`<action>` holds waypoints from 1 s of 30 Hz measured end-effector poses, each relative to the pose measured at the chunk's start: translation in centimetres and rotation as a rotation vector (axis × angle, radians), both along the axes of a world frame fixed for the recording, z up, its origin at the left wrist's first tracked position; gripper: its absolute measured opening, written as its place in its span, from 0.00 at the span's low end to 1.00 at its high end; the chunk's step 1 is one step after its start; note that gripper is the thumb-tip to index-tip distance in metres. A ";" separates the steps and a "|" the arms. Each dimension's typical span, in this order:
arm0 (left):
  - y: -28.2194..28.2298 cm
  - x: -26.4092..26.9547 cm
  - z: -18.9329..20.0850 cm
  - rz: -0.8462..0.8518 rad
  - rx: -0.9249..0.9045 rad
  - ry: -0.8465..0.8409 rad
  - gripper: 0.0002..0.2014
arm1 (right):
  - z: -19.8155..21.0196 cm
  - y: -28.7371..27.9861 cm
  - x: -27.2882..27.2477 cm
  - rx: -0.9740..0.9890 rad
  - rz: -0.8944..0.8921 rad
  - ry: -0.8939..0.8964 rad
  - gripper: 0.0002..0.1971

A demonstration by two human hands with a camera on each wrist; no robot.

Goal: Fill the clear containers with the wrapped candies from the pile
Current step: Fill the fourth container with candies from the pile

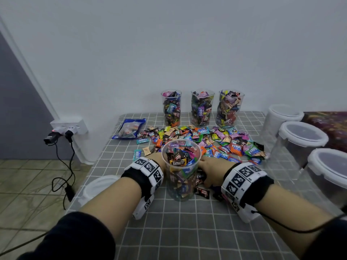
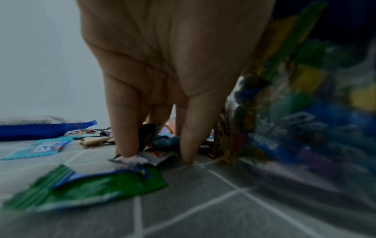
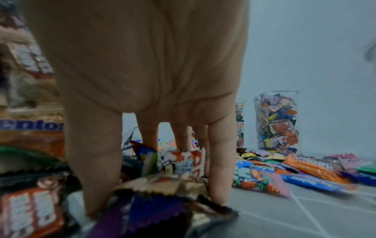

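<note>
Checked tablecloth (image 1: 187, 231): clear container (image 1: 181, 169) near-full, bright wrappers; both grips spread, fingertips down on candies (image 1: 216, 139).

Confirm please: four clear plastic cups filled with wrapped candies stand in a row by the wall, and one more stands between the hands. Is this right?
Not quite. The head view shows three clear plastic cups filled with wrapped candies by the wall, not four. One more cup does stand between the left hand and right hand.

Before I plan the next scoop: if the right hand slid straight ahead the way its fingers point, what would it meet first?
Probably the loose wrapped candies right at the right hand's fingertips, then more of the candy pile. The filled clear containers stand well beyond; depth is uncertain.
</note>
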State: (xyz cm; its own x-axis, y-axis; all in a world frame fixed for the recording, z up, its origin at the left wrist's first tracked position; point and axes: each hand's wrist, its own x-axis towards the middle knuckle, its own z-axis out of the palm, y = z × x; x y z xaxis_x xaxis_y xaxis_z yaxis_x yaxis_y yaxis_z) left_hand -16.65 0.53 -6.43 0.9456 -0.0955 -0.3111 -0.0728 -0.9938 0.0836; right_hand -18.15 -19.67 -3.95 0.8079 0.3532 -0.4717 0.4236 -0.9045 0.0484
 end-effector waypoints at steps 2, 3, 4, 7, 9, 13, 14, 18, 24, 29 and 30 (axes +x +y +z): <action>1.1 0.7 -1.9 0.012 -0.017 -0.028 0.19 | -0.2 -0.1 -0.4 -0.013 -0.003 -0.034 0.41; 1.1 0.4 -1.8 0.014 -0.048 -0.036 0.17 | -0.3 -0.2 -0.5 -0.018 -0.007 -0.046 0.40; 0.5 -0.5 -0.6 0.003 -0.070 -0.044 0.15 | -0.3 -0.3 -0.6 -0.010 -0.010 -0.049 0.39; -1.0 -2.3 1.8 -0.068 -0.007 -0.072 0.13 | -0.2 -0.7 -1.1 0.037 -0.008 -0.061 0.35; -1.4 -2.6 2.0 -0.033 0.019 -0.095 0.13 | -0.2 -1.0 -1.3 0.088 -0.005 -0.078 0.30; -1.4 -3.5 2.1 -0.001 0.011 -0.125 0.14 | -0.3 -1.3 -1.7 0.120 -0.009 -0.104 0.24; -1.5 -3.8 2.3 0.007 0.020 -0.126 0.14 | -0.2 -1.4 -1.8 0.117 -0.010 -0.110 0.23; -1.4 -3.9 2.8 0.090 0.037 -0.088 0.13 | 0.1 -1.7 -2.0 0.131 -0.033 -0.131 0.18; -0.8 -4.4 3.2 0.128 -0.013 -0.157 0.13 | 0.2 -2.1 -2.5 0.170 -0.075 -0.164 0.19; -0.8 -4.8 3.6 0.109 -0.059 -0.217 0.13 | 0.6 -2.2 -2.8 0.199 -0.141 -0.180 0.13; -0.7 -4.8 3.7 0.108 -0.052 -0.222 0.13 | 0.7 -2.2 -2.9 0.204 -0.151 -0.180 0.11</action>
